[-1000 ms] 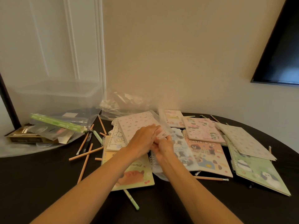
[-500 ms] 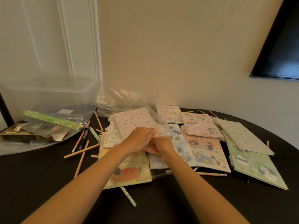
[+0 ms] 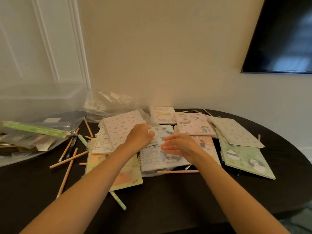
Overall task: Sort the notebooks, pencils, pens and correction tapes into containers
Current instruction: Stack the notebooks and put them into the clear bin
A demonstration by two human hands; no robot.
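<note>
Several spiral notebooks lie fanned across the dark table (image 3: pixel 177 200): a pink dotted one (image 3: pixel 120 127), a yellow one (image 3: pixel 125 177), a green panda one (image 3: pixel 244 159), and a blue one (image 3: pixel 156 160) inside a clear plastic sleeve (image 3: pixel 152 130). My left hand (image 3: pixel 140 137) pinches the sleeve's top edge with curled fingers. Just to the right of it, my right hand (image 3: pixel 180 146) hovers over the blue notebook with its fingers straight, holding nothing. Wooden pencils (image 3: pixel 67 161) and a black pen (image 3: pixel 71 147) are scattered at the left. A green pen (image 3: pixel 118 200) sticks out from under the yellow notebook.
A clear plastic container (image 3: pixel 42 98) stands at the back left, with a bag of packaging (image 3: pixel 30 141) and a green box (image 3: pixel 33 129) in front of it. Crumpled clear plastic (image 3: pixel 114 102) lies against the wall. A dark screen (image 3: pixel 278 34) hangs at the upper right.
My hands were together, both pinching the plastic sleeve. The right hand has now let go, opened and moved right, while the left keeps its pinch.
</note>
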